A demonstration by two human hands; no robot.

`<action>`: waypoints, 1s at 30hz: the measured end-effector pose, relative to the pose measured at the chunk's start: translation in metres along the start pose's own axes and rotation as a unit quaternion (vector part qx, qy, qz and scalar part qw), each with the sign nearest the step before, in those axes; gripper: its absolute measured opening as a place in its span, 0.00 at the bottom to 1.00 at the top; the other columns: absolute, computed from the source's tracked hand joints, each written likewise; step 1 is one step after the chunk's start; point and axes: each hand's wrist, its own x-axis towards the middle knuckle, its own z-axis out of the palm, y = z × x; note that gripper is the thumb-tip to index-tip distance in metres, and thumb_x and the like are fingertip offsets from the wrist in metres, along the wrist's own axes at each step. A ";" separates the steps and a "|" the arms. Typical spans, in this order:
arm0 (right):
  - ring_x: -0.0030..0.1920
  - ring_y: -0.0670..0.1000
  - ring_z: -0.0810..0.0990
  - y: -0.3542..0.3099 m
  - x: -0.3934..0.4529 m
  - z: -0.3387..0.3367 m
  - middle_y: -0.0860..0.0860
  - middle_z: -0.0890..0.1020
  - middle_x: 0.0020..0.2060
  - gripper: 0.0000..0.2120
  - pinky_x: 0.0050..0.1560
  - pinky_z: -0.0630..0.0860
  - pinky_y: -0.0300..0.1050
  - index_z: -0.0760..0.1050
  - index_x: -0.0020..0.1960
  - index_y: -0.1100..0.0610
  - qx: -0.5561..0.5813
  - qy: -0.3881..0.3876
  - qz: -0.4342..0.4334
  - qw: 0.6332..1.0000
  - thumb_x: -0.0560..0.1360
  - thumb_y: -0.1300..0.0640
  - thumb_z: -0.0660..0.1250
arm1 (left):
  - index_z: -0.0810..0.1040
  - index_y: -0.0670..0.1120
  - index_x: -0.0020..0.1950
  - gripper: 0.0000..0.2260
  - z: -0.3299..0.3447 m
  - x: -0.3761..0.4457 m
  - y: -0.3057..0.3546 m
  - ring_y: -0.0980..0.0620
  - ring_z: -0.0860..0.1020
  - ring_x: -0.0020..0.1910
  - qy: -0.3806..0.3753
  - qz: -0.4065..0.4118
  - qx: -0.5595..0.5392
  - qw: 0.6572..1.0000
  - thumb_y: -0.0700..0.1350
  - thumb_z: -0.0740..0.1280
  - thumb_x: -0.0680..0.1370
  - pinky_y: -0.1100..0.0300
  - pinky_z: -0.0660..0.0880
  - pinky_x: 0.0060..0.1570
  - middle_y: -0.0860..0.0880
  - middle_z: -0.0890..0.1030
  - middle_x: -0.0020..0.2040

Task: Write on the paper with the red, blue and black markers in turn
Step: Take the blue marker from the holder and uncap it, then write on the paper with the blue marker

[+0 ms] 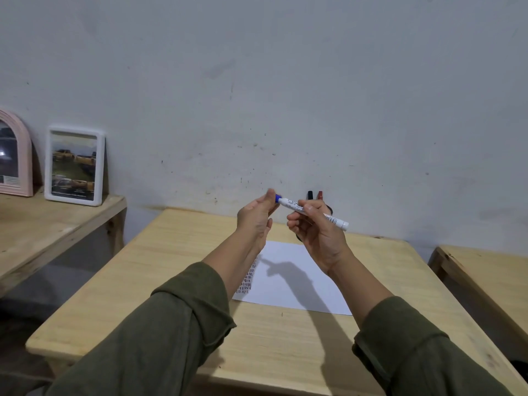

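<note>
My right hand (pixel 317 232) holds the white barrel of the blue marker (pixel 294 207) level, well above the table. My left hand (pixel 257 215) pinches the marker's blue cap (pixel 277 198) at its left end; whether the cap is on or coming off I cannot tell. The white paper (pixel 297 284) lies on the wooden table (pixel 160 281) under my hands, with rows of red marks (pixel 248 280) along its left edge. The tips of a black marker (pixel 310 194) and a red marker (pixel 320 194) stick up behind my right hand; what holds them is hidden.
A second wooden table (pixel 43 230) at the left carries a white picture frame (pixel 75 166) and a pink arched frame (pixel 14 155), both leaning on the wall. Another wooden table (pixel 485 270) stands at the right. The grey wall is close behind.
</note>
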 end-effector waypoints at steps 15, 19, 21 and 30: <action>0.31 0.49 0.81 0.046 -0.027 -0.022 0.54 0.82 0.32 0.07 0.36 0.78 0.37 0.76 0.50 0.59 -0.035 0.027 0.089 0.995 0.79 0.61 0.58 | 0.83 0.45 0.47 0.05 -0.114 -0.012 -0.051 0.56 0.80 0.37 0.124 0.073 0.385 0.912 0.41 0.71 0.73 0.70 0.77 0.38 0.50 0.82 0.40; 0.31 0.48 0.80 0.057 -0.029 -0.023 0.52 0.81 0.30 0.08 0.36 0.78 0.37 0.77 0.46 0.59 -0.051 0.038 0.086 0.994 0.78 0.57 0.61 | 0.83 0.48 0.46 0.04 -0.127 -0.011 -0.065 0.54 0.83 0.39 0.133 0.053 0.446 0.884 0.42 0.70 0.72 0.58 0.79 0.52 0.52 0.83 0.38; 0.30 0.47 0.78 0.061 -0.029 -0.025 0.52 0.81 0.28 0.10 0.35 0.77 0.38 0.77 0.45 0.59 -0.065 0.045 0.088 0.993 0.78 0.54 0.61 | 0.83 0.48 0.46 0.04 -0.129 -0.012 -0.068 0.54 0.83 0.42 0.131 0.061 0.474 0.869 0.44 0.70 0.73 0.59 0.77 0.52 0.51 0.84 0.40; 0.30 0.48 0.73 0.077 -0.032 -0.029 0.51 0.77 0.27 0.06 0.33 0.73 0.38 0.80 0.48 0.59 -0.119 0.075 0.113 0.984 0.74 0.66 0.66 | 0.76 0.48 0.62 0.19 -0.142 -0.019 -0.074 0.50 0.76 0.61 0.091 0.070 0.499 0.859 0.48 0.72 0.72 0.58 0.70 0.59 0.48 0.82 0.57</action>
